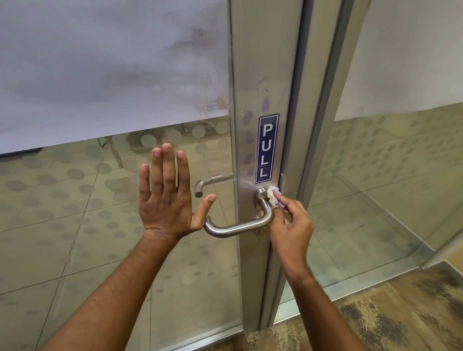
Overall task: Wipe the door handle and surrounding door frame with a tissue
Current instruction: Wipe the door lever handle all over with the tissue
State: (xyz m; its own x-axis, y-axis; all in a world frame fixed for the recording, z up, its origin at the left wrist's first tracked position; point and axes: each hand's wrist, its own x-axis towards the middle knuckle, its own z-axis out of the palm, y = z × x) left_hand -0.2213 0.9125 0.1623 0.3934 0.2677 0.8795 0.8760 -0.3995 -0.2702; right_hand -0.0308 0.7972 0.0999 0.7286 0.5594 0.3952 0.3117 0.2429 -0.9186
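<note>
1. Left hand (168, 196), centre-left of frame: fingers spread, palm flat against the glass door (108, 206), gripping nothing.
2. Door handle (242, 224), centre: steel lever on the metal door frame (263, 69), below the PULL sticker (266, 149).
3. Right hand (292, 225), right of centre: fingertips pinched on a crumpled tissue (272, 196), pressed against the handle's base.

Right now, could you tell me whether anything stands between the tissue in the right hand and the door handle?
Nothing visible does. The right hand already presses the tissue against the door handle near its base, just below the PULL sign.
</note>
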